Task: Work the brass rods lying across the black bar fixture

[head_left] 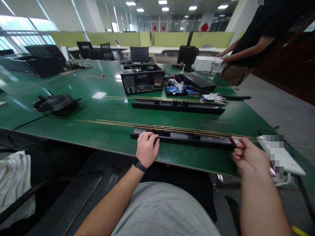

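A long black channel-shaped tray (187,139) lies along the front of the green table. Thin gold-coloured rods (172,128) run lengthwise over it and stick out past both ends. My left hand (147,149), with a dark band at the wrist, has its fingers bent over the tray's near edge, left of its middle. At the tray's right end, my right hand (251,154) is closed on a small red-and-white object (236,140); its kind is unclear, as the fingers cover most of it.
Behind lies a second black tray (178,106) with similar rods. Farther back are an opened computer case (144,80) and gloves (176,86). A black device (57,104) sits left, a white power strip (292,164) right. Another person (256,42) stands at the right, hands at a white box (206,64).
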Motion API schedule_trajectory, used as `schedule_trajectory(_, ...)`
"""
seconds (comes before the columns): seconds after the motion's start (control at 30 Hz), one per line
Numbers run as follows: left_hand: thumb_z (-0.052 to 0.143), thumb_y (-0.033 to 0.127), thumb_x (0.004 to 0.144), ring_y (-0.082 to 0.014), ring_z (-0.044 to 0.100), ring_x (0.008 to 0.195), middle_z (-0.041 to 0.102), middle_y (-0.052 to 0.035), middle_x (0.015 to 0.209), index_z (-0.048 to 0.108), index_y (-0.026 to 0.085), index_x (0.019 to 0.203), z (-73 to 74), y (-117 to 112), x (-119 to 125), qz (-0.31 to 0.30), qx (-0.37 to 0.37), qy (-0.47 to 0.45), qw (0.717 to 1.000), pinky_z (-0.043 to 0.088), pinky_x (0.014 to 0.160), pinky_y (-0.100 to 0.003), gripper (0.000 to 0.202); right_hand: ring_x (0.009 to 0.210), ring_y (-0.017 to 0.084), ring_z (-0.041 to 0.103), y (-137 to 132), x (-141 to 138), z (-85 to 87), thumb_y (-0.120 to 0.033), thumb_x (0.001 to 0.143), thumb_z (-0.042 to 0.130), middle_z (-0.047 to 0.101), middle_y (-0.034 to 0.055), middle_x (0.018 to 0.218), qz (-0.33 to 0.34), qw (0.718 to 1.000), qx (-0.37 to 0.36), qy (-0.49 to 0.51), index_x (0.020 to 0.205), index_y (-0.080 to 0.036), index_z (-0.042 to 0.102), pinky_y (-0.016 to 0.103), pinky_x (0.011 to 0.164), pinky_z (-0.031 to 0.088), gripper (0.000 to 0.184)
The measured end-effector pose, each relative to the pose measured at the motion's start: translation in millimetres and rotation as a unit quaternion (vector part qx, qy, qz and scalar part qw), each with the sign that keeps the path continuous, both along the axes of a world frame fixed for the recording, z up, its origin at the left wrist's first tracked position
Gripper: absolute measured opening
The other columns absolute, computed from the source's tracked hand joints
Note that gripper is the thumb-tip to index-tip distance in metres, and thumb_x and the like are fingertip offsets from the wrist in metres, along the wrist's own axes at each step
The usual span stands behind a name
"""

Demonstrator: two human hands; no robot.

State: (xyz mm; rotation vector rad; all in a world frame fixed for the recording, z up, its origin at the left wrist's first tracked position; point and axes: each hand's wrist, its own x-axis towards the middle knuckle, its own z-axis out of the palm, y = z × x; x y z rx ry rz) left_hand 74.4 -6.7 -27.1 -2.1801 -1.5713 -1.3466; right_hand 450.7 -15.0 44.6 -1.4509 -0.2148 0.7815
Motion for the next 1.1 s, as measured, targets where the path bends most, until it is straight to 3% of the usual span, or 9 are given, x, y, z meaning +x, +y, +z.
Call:
schedule_trajectory(0.13,0.070,0.021,0.104,-0.0290,0.064,0.114,0.072,-0.0114,0.114,0.077,0.022,0.114,1.7,-0.6,0.2,0.001,-0.002,-0.001,1.000,0.055,0.101,-0.046,0.012,0.035,0.004,0.035,0.4,-29.5,-2.5,-0.026,0.097,0.076,0.053,-0.0068,0.060,0.038,0.999,-0.007,0.008,0.087,-0.018,0.063,0.018,0.034,0.020,0.018)
schedule_trajectory(0.27,0.070,0.021,0.104,-0.0283,0.065,0.113,0.072,-0.0105,0.114,0.076,0.022,0.115,4.2,-0.9,0.5,0.002,0.006,0.000,1.000,0.057,0.102,-0.047,0.012,0.034,0.006,0.037,1.7,-42.3,-13.5,-0.041,0.093,0.081,0.056,-0.0047,0.059,0.063,0.998,0.009,0.003,0.092,-0.016,0.067,0.019,0.031,0.023,0.028)
schedule_trajectory(0.57,0.071,0.016,0.102,-0.0268,0.068,0.109,0.072,-0.0094,0.112,0.074,0.022,0.114,8.7,-2.2,2.5,0.009,0.043,0.000,0.999,0.062,0.098,-0.046,0.014,0.034,0.008,0.040,-3.2,-43.7,-21.3,-0.057,0.081,0.087,0.061,-0.0011,0.058,0.071,0.996,0.038,-0.026,0.097,-0.015,0.068,0.019,0.031,0.023,0.049)
schedule_trajectory(1.1,0.064,0.013,0.104,-0.0258,0.072,0.105,0.072,-0.0092,0.111,0.074,0.022,0.113,8.9,-1.6,5.5,0.018,0.061,-0.016,0.998,0.066,0.095,-0.047,0.016,0.033,0.009,0.040,-4.6,-43.5,-22.6,-0.066,0.070,0.087,0.062,0.0016,0.058,0.093,0.993,0.055,-0.043,0.100,-0.014,0.069,0.019,0.032,0.021,0.063)
